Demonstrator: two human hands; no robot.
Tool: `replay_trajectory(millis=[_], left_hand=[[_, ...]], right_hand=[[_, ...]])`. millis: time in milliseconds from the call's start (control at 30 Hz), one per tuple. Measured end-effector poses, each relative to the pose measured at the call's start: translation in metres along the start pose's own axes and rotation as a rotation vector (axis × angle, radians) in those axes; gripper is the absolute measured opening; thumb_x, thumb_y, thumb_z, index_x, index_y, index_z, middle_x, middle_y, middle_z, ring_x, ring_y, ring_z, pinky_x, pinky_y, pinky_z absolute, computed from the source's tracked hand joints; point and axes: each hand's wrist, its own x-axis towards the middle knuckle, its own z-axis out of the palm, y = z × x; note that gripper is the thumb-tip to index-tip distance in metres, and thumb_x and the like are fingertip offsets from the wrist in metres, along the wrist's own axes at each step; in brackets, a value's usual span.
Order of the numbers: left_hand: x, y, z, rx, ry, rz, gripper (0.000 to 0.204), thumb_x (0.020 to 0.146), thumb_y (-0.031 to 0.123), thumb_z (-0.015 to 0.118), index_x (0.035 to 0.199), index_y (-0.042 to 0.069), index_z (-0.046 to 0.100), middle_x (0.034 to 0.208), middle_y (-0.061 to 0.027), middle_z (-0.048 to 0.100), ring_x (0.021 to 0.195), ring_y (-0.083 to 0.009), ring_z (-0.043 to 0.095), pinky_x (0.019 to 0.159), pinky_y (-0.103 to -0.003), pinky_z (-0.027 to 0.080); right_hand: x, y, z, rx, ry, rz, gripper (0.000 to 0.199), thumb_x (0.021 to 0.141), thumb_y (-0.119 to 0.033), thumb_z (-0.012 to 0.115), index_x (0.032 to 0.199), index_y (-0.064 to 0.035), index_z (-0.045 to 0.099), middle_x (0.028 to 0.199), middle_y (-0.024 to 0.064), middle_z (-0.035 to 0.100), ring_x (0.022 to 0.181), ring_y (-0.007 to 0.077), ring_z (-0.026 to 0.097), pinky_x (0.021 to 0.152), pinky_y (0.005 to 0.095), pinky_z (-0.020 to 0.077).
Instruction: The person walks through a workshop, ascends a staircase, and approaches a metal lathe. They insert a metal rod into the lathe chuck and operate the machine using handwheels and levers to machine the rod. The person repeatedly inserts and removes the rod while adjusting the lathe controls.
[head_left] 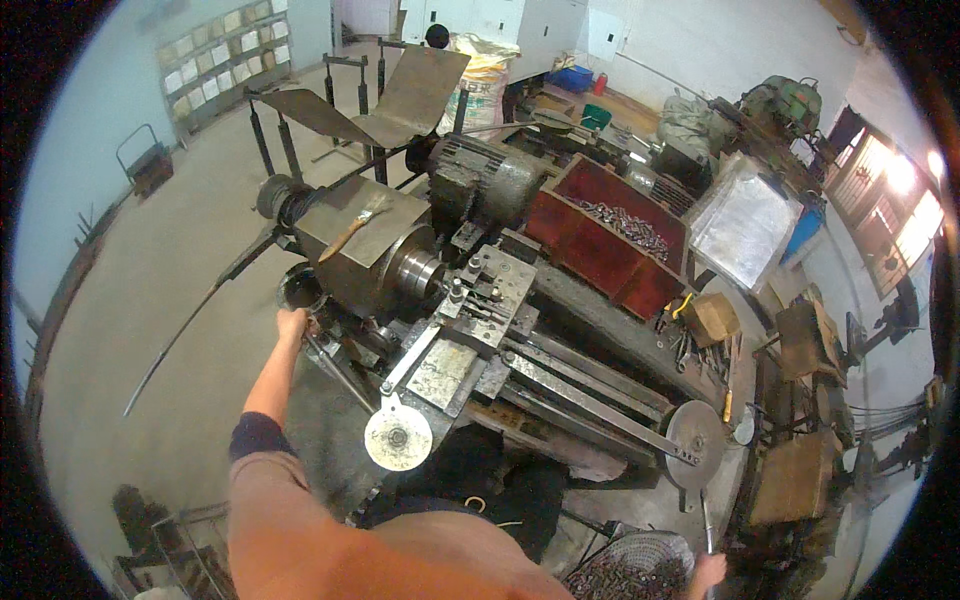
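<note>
A metal lathe (440, 370) stretches diagonally before me. My left hand (293, 325) reaches to its near left side, just below a dark round cup-like container (301, 287). Its fingers look curled, but what they hold is too small to make out. At the lower right my right hand (709, 571) is wrapped around a thin metal lever (708, 520), which rises to a round metal disc (695, 440) at the lathe's end. Between my hands lie the chuck (418, 272), the tool slide (497, 280) and a pale round plate (397, 438). A brush (355, 228) rests on the headstock.
Behind the lathe stands a red bin (560, 225) of small metal parts, with an electric motor (485, 180) beside it. Hand tools (700, 360) lie at the right. A basket (635, 560) of metal pieces sits by my right hand. A long rod (180, 345) sticks out left.
</note>
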Motion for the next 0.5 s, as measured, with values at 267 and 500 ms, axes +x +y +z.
replay_trajectory(millis=[267,500], left_hand=[[0.010,-0.014,-0.054,0.133,-0.011,0.049,0.012,0.064,0.000,0.041,0.062,-0.009,0.047,0.058,-0.0197,0.055,0.042,-0.0240,0.052,0.037,-0.031,0.042],[-0.099,-0.032,-0.140,-0.198,0.418,-0.062,0.043,0.069,0.002,0.041,0.107,-0.009,0.024,0.067,-0.0194,0.052,0.051,-0.0257,0.054,0.050,-0.034,0.048]], right_hand=[[0.079,0.004,0.019,0.058,-0.016,-0.161,0.027,0.063,-0.027,0.056,0.070,-0.0016,0.056,0.076,0.0176,0.059,0.077,0.0328,0.057,0.070,0.0417,0.0447],[0.019,-0.008,-0.004,0.151,-0.155,-0.001,0.033,0.062,-0.030,0.057,0.071,0.0015,0.059,0.078,0.0206,0.059,0.078,0.0347,0.057,0.070,0.0412,0.0444]])
